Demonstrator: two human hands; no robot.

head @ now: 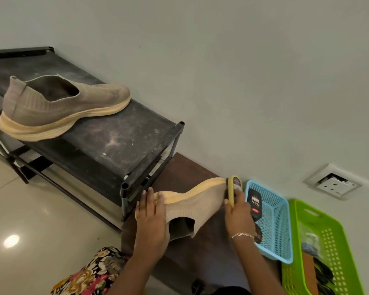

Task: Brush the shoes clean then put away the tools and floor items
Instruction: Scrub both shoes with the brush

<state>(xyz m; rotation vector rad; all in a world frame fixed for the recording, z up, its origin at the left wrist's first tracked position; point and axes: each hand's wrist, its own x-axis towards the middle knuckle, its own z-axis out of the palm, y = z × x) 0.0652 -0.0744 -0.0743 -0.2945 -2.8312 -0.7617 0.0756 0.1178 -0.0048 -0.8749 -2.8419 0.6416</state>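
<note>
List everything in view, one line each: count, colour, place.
dusty shoe: one, grey-brown, on rack top
second shoe: one, beige, below rack's right end
brush: one, yellow, against second shoe's toe
rack: one, black, by wall
blue basket: one, blue, right of brush
polish bottle: one, black, in blue basket
green basket: one, green, far right
socket: one, white, on wall
left hand: rests on second shoe's heel
right hand: grips brush

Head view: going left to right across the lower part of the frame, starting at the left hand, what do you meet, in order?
Left hand → shoe being brushed → brush → blue basket → green basket.
</note>
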